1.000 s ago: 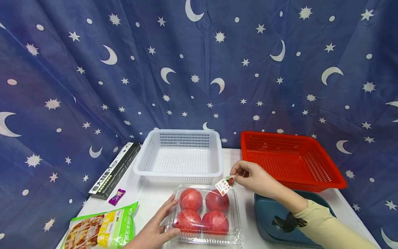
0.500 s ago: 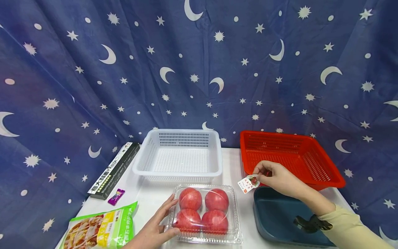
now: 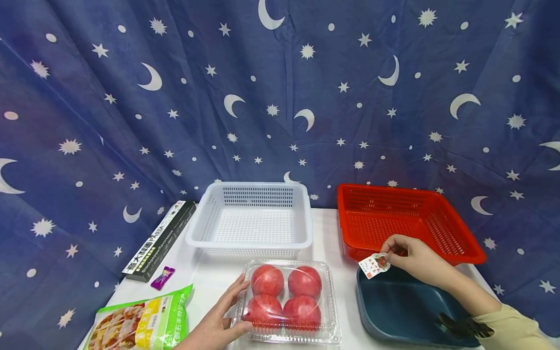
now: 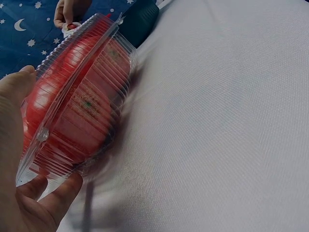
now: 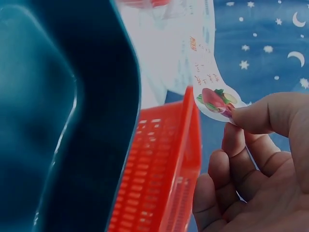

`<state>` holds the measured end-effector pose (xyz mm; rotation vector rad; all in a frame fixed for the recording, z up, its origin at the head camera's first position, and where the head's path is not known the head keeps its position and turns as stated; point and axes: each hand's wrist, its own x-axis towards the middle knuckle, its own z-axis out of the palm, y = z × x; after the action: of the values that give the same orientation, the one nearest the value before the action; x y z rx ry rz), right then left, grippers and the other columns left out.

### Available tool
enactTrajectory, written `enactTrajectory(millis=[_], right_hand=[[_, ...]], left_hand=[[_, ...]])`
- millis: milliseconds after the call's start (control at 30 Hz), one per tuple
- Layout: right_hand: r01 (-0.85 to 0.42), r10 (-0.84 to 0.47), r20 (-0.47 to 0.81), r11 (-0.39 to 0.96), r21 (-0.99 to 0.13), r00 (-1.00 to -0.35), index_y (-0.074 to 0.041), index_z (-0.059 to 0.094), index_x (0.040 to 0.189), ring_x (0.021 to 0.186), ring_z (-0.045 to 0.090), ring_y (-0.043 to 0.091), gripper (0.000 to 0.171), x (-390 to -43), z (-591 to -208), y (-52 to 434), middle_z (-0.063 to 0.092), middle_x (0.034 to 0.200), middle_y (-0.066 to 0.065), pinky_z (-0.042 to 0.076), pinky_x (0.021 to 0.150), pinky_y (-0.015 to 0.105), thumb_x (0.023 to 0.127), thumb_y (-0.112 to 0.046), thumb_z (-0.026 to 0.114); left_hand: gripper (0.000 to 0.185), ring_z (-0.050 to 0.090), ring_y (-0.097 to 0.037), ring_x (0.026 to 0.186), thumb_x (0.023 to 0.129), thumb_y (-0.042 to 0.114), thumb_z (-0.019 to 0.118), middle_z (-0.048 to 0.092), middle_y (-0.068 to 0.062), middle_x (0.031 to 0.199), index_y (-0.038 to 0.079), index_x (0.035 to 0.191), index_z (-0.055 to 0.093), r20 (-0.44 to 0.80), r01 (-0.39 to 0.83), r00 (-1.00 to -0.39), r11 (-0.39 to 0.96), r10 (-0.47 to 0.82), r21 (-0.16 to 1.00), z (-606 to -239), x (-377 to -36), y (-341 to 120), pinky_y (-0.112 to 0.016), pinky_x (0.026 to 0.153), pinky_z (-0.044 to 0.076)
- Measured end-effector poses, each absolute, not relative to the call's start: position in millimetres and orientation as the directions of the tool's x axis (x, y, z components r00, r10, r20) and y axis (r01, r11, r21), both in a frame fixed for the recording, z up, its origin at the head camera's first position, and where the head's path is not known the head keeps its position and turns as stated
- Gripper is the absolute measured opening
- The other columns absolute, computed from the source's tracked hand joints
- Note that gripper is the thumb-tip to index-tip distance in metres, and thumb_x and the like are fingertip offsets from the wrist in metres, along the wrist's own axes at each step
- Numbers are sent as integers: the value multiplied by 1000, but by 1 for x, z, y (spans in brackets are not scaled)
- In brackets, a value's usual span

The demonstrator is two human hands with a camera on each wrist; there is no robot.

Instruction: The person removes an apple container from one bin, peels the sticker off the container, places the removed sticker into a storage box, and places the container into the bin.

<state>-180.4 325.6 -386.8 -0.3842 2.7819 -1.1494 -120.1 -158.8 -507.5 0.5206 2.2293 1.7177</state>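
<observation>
A clear plastic clamshell box with several red tomatoes stands on the white table near its front edge. My left hand holds the box at its left side, thumb on the lid and fingers under the rim. My right hand pinches a small white sticker label with a tomato picture between thumb and forefinger. It hovers over the far left corner of a dark teal tray, just in front of the red basket.
A white perforated basket stands behind the tomato box. At the left lie a long black pasta box, a small purple wrapper and a green noodle packet. A blue star-and-moon cloth hangs behind the table.
My right hand has carried the label from above the box's far right corner rightward and down to over the teal tray. The left hand and the box have stayed in place.
</observation>
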Motion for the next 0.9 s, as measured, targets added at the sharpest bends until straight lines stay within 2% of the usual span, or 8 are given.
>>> enactTrajectory(millis=[233, 367, 633, 900], right_hand=[[-201, -318, -26, 658, -726, -948, -9, 65, 102, 77, 56, 17, 10, -175, -400, 343, 60, 87, 4, 55, 66, 27, 95, -12, 71], [-209, -378, -54, 618, -758, -924, -6, 64, 102, 76, 58, 19, 6, -175, -410, 352, 63, 87, 5, 55, 67, 27, 96, -7, 67], [-217, -494, -145, 603, -767, -857, -5, 62, 101, 75, 61, 22, 4, -174, -420, 357, 66, 87, 5, 54, 66, 27, 97, -3, 64], [-233, -526, -239, 679, -696, -816, -9, 63, 96, 70, 57, 12, 5, -173, -424, 355, 65, 83, 0, 48, 59, 24, 96, -6, 65]], left_hand=[[77, 19, -57, 146, 96, 18, 74, 6, -7, 172, 25, 160, 32, -7, 106, -897, 229, 443, 968, -509, -121, -159, -62, 103, 46], [78, 19, -56, 146, 95, 17, 74, 6, -6, 172, 24, 160, 31, -5, 110, -895, 233, 447, 966, -509, -122, -159, -57, 102, 49], [78, 21, -57, 145, 95, 17, 74, 7, -7, 172, 23, 160, 32, 6, 123, -896, 236, 444, 964, -511, -121, -160, -58, 102, 49], [78, 19, -60, 144, 96, 18, 74, 5, -9, 172, 23, 160, 31, -4, 113, -894, 235, 447, 965, -509, -121, -159, -62, 102, 46]])
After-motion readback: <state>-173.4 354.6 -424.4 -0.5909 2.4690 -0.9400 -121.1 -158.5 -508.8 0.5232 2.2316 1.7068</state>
